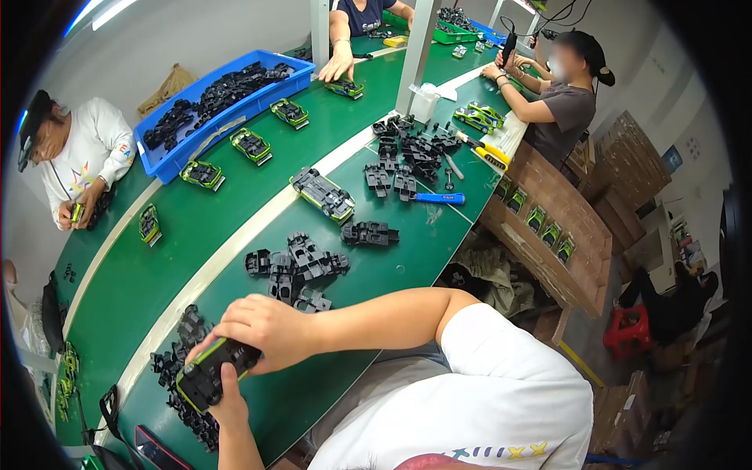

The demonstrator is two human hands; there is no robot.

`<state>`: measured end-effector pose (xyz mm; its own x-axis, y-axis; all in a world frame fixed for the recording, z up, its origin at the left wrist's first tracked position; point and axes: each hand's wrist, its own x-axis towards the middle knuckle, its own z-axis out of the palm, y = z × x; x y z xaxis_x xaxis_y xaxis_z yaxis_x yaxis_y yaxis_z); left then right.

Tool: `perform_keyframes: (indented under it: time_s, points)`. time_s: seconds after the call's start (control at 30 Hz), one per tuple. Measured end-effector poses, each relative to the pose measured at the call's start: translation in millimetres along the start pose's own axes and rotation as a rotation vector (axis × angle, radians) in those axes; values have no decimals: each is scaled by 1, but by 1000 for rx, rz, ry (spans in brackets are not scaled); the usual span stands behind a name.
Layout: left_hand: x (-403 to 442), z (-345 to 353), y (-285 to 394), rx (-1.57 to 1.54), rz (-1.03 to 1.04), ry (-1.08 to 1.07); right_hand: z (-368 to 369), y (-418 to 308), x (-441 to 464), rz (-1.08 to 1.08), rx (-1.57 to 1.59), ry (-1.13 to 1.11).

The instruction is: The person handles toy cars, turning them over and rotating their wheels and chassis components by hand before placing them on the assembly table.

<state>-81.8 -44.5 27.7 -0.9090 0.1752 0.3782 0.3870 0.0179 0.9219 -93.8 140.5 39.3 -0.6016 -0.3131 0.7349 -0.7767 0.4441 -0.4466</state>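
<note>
Both my hands are closed around a toy car [205,376] with a lime-green edge, its black inner side facing up. My right hand [270,327] grips it from above, fingers over the far end. From below, my left hand [229,401] holds it, thumb across the black part. Under and beside the car lies a pile of small black plastic parts [192,333] on the green table. Further up are black car interior parts [309,262], another black part [370,233] and an overturned green toy car [323,194].
A conveyor belt [207,219] carries several green toy cars past a blue bin [227,117] of black parts. A blue-handled tool [439,198] lies by more black parts. A metal post [415,59] rises from the table. Co-workers sit around. A phone [160,448] lies at lower left.
</note>
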Motion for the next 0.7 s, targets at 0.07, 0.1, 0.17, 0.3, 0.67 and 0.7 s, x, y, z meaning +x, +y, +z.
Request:
perform_keyframes:
  time_s: [0.07, 0.1, 0.17, 0.3, 0.67, 0.7]
  points:
    - [-3, -1, 8, 0, -19, -16, -3, -3, 0, -28, 4, 5]
    - [-5, -5, 8, -9, -35, -33, -1, -3, -1, -37, -3, 29]
    - [-6, 0, 18, -23, -26, -58, 3, -4, -3, -59, -15, 71]
    - [-8, 7, 20, -12, -8, -23, 5, -1, -5, -51, 5, 59]
    - [-2, -3, 14, -335, -314, 37, 11, -1, -9, 60, 59, 46]
    - [-2, -4, 11, -289, -287, 35, 12, 0, -10, 68, 60, 42]
